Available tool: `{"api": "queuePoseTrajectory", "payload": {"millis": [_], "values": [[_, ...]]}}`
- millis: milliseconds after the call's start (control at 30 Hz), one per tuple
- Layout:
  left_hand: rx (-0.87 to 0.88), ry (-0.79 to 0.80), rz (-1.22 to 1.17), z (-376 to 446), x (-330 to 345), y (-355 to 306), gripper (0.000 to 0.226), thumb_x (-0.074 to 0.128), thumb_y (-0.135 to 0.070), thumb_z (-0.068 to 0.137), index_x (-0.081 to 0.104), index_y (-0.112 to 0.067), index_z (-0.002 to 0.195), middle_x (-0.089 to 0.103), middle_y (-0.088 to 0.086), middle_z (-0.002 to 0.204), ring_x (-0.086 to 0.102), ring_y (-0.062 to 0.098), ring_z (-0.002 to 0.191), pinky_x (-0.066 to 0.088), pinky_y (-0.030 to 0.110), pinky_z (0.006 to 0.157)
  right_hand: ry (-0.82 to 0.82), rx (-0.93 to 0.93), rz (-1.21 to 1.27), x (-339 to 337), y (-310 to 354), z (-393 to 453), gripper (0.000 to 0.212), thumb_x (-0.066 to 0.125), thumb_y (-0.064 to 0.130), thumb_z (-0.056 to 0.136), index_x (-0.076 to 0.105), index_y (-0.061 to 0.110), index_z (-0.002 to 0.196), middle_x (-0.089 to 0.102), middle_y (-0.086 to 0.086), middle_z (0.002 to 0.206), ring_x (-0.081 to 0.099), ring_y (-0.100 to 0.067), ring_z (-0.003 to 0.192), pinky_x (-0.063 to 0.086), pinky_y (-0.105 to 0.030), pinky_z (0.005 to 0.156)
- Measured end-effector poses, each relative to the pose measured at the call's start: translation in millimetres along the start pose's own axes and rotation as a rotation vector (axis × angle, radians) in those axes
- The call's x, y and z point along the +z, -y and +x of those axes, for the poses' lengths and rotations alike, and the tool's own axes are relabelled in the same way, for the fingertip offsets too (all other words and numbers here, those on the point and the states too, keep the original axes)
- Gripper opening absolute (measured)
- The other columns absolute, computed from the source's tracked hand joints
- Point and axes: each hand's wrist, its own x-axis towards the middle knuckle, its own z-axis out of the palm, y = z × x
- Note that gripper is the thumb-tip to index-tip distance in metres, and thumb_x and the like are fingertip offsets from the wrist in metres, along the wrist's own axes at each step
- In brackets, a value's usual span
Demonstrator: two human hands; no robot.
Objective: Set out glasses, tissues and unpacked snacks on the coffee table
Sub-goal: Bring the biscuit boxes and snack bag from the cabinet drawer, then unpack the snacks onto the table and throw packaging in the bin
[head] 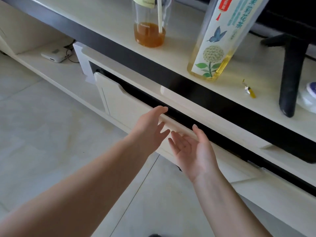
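A cream drawer front (123,106) of a low TV cabinet stands slightly out, with a dark gap above its top edge. My left hand (150,129) reaches to that edge, fingers straight and spread, the thumb over the rim. My right hand (191,147) is beside it, palm up, fingers relaxed just under the rim. Neither hand holds anything. No glasses, tissues or snacks are visible; the drawer's inside is hidden.
On the cabinet top (109,17) stand a clear cup of amber drink with a straw (149,31), a tall tea bottle with a flower label (217,40), a black TV stand leg (290,74) and a small wrapper (248,89). A white device (54,54) lies on the lower shelf. Pale floor tiles (42,125) lie at left.
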Motion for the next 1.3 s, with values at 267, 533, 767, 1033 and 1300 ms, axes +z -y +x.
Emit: {"api": "queuePoseTrajectory", "payload": {"millis": [267,533,767,1033,1300], "values": [[0.031,-0.012,0.053,-5,7,-3,0.037,0.066,-0.016,0.084,0.054,-0.013,0.119,0.045,0.002,0.135,0.049,0.02,0.124,0.044,0.043,0.102,0.015,0.014,-0.102,4,-3,0,0.054,0.055,0.03,0.092,0.038,0.006,0.137,0.044,-0.018,0.135,0.054,-0.027,0.116,0.043,-0.043,0.101],[0.359,-0.151,0.093,-104,-80,-20,0.032,0.062,-0.006,0.088,0.061,-0.02,0.116,0.068,-0.003,0.112,0.062,0.01,0.106,0.049,0.028,0.086,0.341,-0.047,-0.457,47,-41,-71,0.031,0.054,0.027,0.094,0.059,0.021,0.124,0.062,0.002,0.124,0.057,-0.014,0.115,0.043,-0.034,0.101],[0.693,-0.416,0.097,-324,-217,-21,0.025,0.063,-0.003,0.086,0.063,-0.021,0.103,0.069,0.0,0.11,0.062,0.013,0.106,0.047,0.033,0.095,0.757,0.164,-0.725,91,-180,-221,0.025,0.049,0.008,0.094,0.064,0.021,0.109,0.066,0.0,0.114,0.057,-0.014,0.115,0.037,-0.036,0.104],[1.017,-0.832,-0.166,-602,-337,66,0.021,0.058,-0.006,0.089,0.061,-0.022,0.102,0.068,-0.003,0.099,0.063,0.008,0.092,0.047,0.025,0.078,1.279,0.507,-0.907,92,-344,-457,0.022,0.048,0.01,0.094,0.065,0.018,0.105,0.068,-0.001,0.108,0.059,-0.017,0.11,0.039,-0.038,0.103],[1.222,-1.28,-0.547,-784,-377,209,0.02,0.053,-0.002,0.091,0.061,-0.021,0.092,0.065,-0.005,0.086,0.058,0.008,0.076,0.043,0.026,0.074,1.647,0.679,-1.086,38,-431,-616,0.019,0.051,0.012,0.091,0.064,0.022,0.101,0.065,0.002,0.106,0.054,-0.016,0.112,0.035,-0.036,0.102]]}}
